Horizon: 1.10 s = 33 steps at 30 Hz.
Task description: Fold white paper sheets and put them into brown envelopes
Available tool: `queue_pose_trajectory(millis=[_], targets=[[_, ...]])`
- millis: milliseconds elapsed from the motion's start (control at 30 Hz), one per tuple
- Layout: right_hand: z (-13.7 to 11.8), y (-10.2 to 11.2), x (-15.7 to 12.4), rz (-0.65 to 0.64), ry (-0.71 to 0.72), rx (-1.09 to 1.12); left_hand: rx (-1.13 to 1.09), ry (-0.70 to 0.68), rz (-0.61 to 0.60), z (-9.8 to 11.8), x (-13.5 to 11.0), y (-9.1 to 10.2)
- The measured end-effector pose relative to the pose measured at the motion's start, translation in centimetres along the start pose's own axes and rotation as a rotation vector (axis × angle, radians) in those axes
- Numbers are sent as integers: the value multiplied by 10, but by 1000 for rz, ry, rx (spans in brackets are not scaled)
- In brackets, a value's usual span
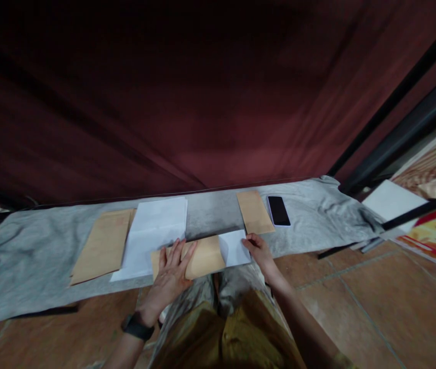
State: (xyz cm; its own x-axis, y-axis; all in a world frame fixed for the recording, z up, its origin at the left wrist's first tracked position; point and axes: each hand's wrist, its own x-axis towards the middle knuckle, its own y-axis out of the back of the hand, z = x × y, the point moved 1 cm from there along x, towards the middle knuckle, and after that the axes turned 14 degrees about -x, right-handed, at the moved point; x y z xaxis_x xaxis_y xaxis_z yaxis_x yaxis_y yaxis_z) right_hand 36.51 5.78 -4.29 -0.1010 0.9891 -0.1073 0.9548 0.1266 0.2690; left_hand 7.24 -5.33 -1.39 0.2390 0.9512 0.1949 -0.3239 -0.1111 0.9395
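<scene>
A brown envelope (206,256) lies on the grey cloth (29,261) in front of me. My left hand (172,271) rests flat on its left part, fingers spread. A folded white paper (235,247) sticks out of the envelope's right end. My right hand (258,248) is closed on the paper's right edge. A black band sits on my left wrist (138,326).
A stack of white sheets (154,230) and a large brown envelope (104,243) lie to the left. A small brown envelope (254,211) and a dark phone (278,210) lie behind. Dark red curtain behind, tiled floor (356,302) on the right, white board (389,200) far right.
</scene>
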Motion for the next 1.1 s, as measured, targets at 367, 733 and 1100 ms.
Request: queue_pose_trajectory(millis=[367, 733, 1100], targets=[[-2, -28, -15, 102, 49, -139, -46, -22, 8, 21, 13, -6], [-5, -41, -21, 135, 104, -204, -77, -52, 26, 24, 16, -14], [-11, -45, -22, 142, 66, -2, -93, -61, 9, 27, 26, -14]])
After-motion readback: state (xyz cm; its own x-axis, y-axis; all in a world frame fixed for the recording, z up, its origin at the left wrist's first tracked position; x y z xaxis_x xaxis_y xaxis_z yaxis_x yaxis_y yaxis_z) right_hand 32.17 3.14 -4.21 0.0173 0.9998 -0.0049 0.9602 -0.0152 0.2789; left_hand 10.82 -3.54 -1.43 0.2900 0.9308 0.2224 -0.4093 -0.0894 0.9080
